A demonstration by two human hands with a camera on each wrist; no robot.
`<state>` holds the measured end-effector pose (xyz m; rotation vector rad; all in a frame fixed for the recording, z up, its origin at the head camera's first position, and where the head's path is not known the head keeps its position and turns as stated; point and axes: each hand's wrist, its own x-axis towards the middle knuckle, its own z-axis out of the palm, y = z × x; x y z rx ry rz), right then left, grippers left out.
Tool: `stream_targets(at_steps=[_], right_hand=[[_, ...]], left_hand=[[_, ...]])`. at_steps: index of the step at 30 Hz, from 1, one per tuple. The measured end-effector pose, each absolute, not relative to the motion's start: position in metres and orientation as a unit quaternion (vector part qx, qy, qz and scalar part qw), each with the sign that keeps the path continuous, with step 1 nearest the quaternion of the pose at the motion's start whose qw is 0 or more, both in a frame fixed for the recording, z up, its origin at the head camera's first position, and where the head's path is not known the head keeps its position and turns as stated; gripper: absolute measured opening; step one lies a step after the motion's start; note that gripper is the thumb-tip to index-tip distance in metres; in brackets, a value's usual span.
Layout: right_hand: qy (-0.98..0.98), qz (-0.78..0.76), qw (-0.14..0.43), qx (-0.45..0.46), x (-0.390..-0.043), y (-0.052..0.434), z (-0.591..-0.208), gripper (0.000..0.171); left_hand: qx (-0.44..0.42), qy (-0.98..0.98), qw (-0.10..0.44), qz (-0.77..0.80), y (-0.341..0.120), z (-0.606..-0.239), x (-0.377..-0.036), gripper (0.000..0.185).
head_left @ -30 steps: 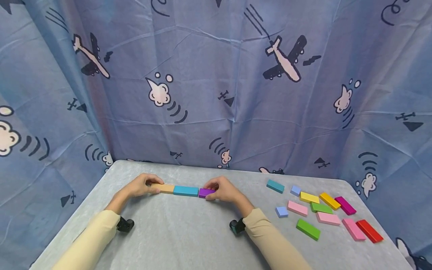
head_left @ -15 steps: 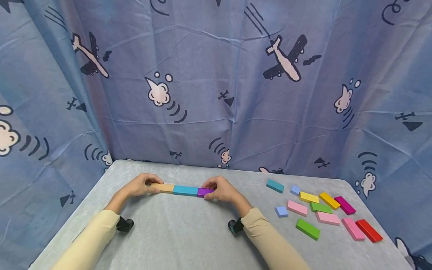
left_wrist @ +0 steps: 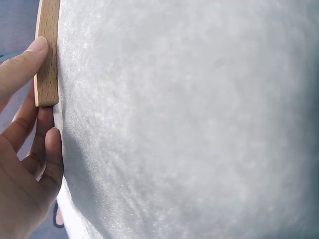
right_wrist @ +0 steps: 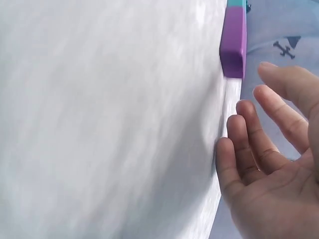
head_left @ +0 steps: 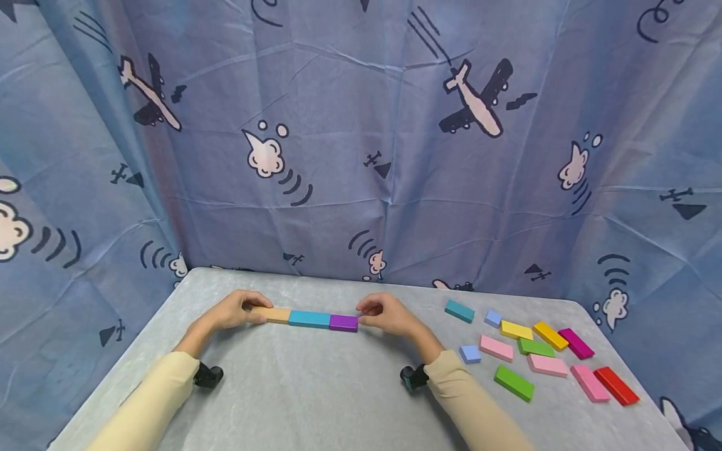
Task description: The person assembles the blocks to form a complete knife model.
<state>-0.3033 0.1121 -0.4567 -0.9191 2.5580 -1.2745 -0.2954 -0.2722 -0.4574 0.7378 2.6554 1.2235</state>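
**Three blocks in a row, one hand on, one hand just off**

Here's the line: a plain tan wooden block (head_left: 272,314), a flat blue rectangular block (head_left: 309,319) and a short purple block (head_left: 344,323) lie end to end, touching, across the middle of the grey cloth-covered bench (head_left: 316,394). Tan sits at the left end, purple at the right, blue between them.

The left hand (head_left: 232,310) is at the tan end. The left wrist view shows its thumb pressed along the block's long edge, with the other fingers (left_wrist: 52,154) curled at the short end: a light pinch on the tan block, which lies flat on the bench.

Over to the right hand (head_left: 389,314). It sits just beside the purple block's right end, and the right wrist view shows a clear gap: the fingers (right_wrist: 249,139) are loosely spread and relaxed, palm open, holding nothing. The purple block lies flat there, its far end butted against the blue one.

Both arms wear pale yellow sleeves (head_left: 152,401), each with a small black device at the wrist.

Out on the right side of the bench, well apart from the row, a loose scatter of coloured blocks (head_left: 536,357) lies flat: teal, light blue, yellow, pink, green, magenta and red pieces, some touching, some apart.

Behind the bench hangs a blue curtain printed with aeroplanes and clouds (head_left: 361,138), wrapping around the left and right sides too.
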Motion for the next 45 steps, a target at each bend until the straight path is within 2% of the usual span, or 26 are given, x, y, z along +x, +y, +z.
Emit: stream_targets(at_steps=[17,31,45], right_hand=[[0.856,-0.43,0.064,-0.281,-0.302,0.181,-0.45,0.025],[0.857,-0.464,0.0,-0.224,-0.306,0.26,-0.442,0.035],[0.877,-0.457,0.023,-0.146,-0.308,0.285,-0.451,0.054]], left_hand=[[0.237,0.878,0.065,0.412,-0.276,-0.46,-0.293,0.027],[0.247,0.873,0.069,0.414,-0.274,-0.462,-0.297,0.027],[0.257,0.876,0.06,0.403,-0.276,-0.46,-0.297,0.027]])
